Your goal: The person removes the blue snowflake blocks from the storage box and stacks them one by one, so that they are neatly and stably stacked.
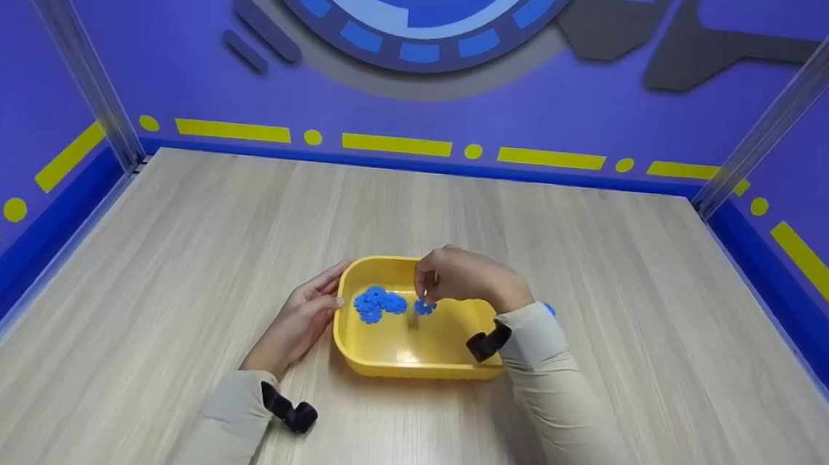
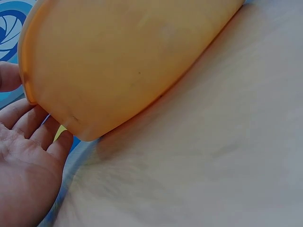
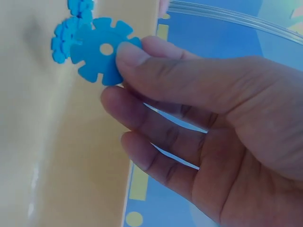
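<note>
A yellow plastic bin sits on the wooden table. My left hand holds its left end, with thumb and fingers at the rim; the left wrist view shows the fingers against the outside wall. My right hand is over the bin and pinches a blue notched disc with a round centre hole, a snowflake-type connector piece, between thumb and fingers. The other fingers of that hand are loosely bent. Several similar blue discs lie in a small pile at the left side of the bin floor.
Something blue shows partly behind the right wrist, beyond the bin's right side; the forearm hides most of it. Bare wooden table surrounds the bin. Blue-purple panels stand at the back and sides.
</note>
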`<state>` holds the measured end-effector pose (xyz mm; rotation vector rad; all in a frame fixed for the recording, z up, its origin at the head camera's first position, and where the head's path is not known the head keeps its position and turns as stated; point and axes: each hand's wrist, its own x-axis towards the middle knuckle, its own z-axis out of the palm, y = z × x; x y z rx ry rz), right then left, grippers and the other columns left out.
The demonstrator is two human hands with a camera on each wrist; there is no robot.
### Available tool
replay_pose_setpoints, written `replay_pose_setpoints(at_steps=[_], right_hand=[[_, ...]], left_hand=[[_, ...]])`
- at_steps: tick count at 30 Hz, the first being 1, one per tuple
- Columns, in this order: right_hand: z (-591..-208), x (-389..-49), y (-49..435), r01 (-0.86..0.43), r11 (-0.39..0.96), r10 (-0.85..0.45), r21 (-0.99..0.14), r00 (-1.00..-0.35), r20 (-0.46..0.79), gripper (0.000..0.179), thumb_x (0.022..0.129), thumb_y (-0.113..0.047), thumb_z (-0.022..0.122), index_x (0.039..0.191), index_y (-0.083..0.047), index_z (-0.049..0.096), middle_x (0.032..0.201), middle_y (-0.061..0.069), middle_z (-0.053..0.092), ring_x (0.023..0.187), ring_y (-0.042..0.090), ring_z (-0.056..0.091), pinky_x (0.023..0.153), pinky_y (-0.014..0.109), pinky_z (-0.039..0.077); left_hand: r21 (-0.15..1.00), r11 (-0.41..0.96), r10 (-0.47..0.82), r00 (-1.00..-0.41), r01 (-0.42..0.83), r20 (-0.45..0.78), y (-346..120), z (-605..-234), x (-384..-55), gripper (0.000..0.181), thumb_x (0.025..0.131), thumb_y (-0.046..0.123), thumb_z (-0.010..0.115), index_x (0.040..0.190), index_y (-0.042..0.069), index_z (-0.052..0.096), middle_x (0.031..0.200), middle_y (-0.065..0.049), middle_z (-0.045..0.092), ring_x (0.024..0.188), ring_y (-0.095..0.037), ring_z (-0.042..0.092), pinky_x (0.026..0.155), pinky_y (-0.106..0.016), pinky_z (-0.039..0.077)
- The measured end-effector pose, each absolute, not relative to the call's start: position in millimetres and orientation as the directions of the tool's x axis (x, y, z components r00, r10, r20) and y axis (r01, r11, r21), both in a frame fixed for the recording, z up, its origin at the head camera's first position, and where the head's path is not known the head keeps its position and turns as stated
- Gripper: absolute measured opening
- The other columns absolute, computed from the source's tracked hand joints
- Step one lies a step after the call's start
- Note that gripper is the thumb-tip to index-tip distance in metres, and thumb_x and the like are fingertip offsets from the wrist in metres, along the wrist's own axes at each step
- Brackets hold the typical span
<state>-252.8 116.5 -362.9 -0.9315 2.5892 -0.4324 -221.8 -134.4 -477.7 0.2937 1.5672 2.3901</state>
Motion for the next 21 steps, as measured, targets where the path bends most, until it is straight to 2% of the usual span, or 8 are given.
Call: replay_pose_setpoints(at_steps=[14, 21], right_hand=[[-354, -247, 160, -0.52, 0.698, -0.635, -0.492, -0.767, -0.09, 0.004, 0.086, -0.006, 0.068, 0.089, -0.004, 0.069, 0.085, 0.003, 0.07, 0.076, 0.015, 0.06, 0.075, 0.029, 0.057], [-357, -243, 187, -0.486, 0.713, -0.577, -0.505, -0.816, -0.029, 0.005, 0.088, -0.007, 0.066, 0.091, -0.008, 0.07, 0.088, 0.002, 0.071, 0.078, 0.015, 0.062, 0.074, 0.029, 0.058]], left_hand=[[0.919, -0.374, 0.314, -0.95, -0.123, 0.001, -133, -476, -220, 0.066, 0.087, -0.008, 0.045, 0.15, 0.002, 0.028, 0.158, -0.013, 0.027, 0.144, -0.022, 0.027, 0.114, -0.029, 0.032], [0.919, -0.374, 0.31, -0.951, -0.122, 0.0, -134, -476, -220, 0.066, 0.087, -0.008, 0.045, 0.15, 0.001, 0.027, 0.158, -0.013, 0.026, 0.145, -0.022, 0.025, 0.114, -0.029, 0.031]])
